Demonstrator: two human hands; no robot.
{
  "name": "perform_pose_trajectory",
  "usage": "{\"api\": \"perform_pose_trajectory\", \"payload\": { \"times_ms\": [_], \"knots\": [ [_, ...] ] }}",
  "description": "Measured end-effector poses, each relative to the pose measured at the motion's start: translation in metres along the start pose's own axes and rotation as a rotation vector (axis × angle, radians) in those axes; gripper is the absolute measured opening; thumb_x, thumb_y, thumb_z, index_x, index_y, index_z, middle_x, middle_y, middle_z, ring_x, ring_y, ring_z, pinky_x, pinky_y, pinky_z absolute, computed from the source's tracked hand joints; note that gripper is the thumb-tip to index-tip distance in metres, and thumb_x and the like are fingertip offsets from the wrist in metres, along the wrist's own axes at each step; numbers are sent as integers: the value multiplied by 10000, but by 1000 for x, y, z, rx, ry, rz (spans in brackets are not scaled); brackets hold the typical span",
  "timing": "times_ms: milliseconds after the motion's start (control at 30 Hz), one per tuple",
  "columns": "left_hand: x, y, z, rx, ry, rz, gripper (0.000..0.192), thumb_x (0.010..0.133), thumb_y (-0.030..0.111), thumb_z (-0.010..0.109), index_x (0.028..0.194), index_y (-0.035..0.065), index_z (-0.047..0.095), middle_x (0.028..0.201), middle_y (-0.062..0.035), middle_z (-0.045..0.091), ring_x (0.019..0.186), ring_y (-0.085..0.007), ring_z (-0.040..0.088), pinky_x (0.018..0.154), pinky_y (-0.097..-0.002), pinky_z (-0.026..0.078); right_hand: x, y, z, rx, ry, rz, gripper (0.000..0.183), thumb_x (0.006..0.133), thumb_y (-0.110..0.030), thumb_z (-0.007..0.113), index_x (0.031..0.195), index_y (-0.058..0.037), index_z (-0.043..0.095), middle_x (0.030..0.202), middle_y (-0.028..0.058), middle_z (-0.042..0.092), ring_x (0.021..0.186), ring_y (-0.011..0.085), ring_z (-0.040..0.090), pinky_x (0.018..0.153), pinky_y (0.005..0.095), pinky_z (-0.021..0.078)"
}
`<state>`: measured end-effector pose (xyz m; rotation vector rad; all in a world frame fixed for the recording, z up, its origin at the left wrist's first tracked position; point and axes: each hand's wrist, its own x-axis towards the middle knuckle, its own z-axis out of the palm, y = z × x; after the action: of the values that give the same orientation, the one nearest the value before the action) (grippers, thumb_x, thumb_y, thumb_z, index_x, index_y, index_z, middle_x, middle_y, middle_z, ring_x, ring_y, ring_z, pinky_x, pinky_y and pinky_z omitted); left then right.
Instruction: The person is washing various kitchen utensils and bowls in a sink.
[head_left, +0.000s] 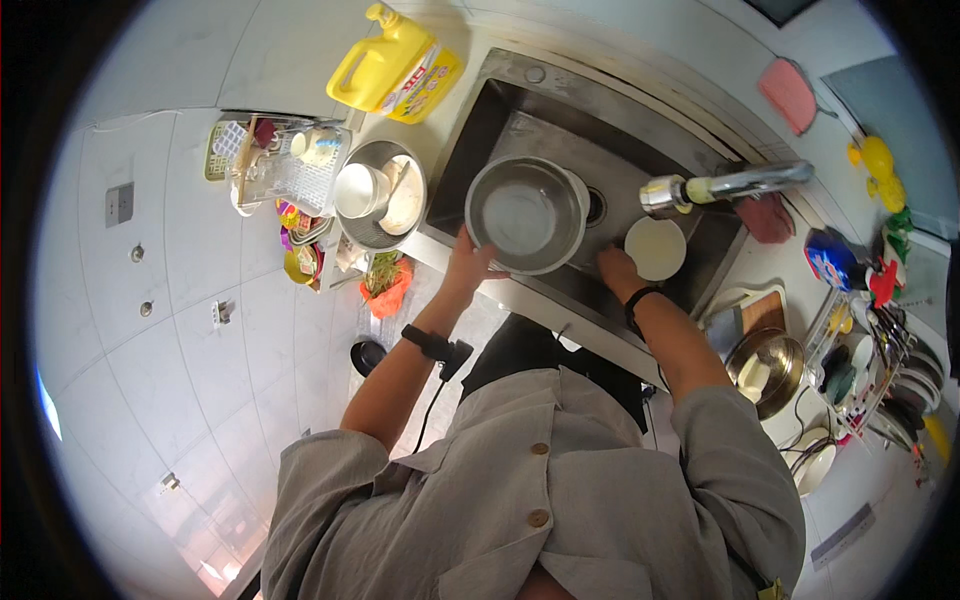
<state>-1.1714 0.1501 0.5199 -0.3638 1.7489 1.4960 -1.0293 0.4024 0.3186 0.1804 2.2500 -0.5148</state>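
My left hand grips the near left rim of a round metal basin. A pale rim shows beneath the basin's right side, apparently another vessel nested under it. The basin is over the left part of a stainless steel sink. In the sink's right part, my right hand is against the left edge of a white bowl. Its fingertips are hidden, so whether it grasps the bowl is unclear. Between the two vessels lies the drain, partly covered by the basin.
A chrome faucet reaches over the sink from the right. Left of the sink stand a colander with white bowls and a yellow detergent jug. A metal pan and a loaded dish rack occupy the right counter.
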Motion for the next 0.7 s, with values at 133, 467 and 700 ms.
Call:
{"api": "perform_pose_trajectory", "payload": {
  "times_ms": [133, 467, 700],
  "knots": [
    [4, 7, 11, 14, 38, 42, 569, 849, -5, 521, 1377, 99, 337, 1238, -119, 525, 1013, -259, 619, 680, -405, 632, -43, 0, -24, 36, 230, -120, 153, 833, -28, 575, 919, 30, 688, 1073, 228, 624, 950, 352, 629, 824, 433, 528],
    [27, -17, 43, 72, 8, 114, 565, 864, 35, 507, 1399, 100, 335, 1235, -138, 544, 925, -244, 647, 609, -337, 606, -229, -42, -145, 737, 718, -344, 112, 808, -21, 638, 918, -3, 650, 951, 128, 587, 848, 326, 606, 740, 388, 502],
    [7, -9, 101, 120, -222, 91, 593, 860, -1, 469, 1420, 139, 334, 1213, -127, 565, 928, -256, 659, 620, -347, 611, -243, -63, -166, 564, 870, -451, 234, 828, -41, 635, 1062, -44, 616, 1044, 110, 591, 920, 338, 602, 804, 380, 502]
  ]
}}
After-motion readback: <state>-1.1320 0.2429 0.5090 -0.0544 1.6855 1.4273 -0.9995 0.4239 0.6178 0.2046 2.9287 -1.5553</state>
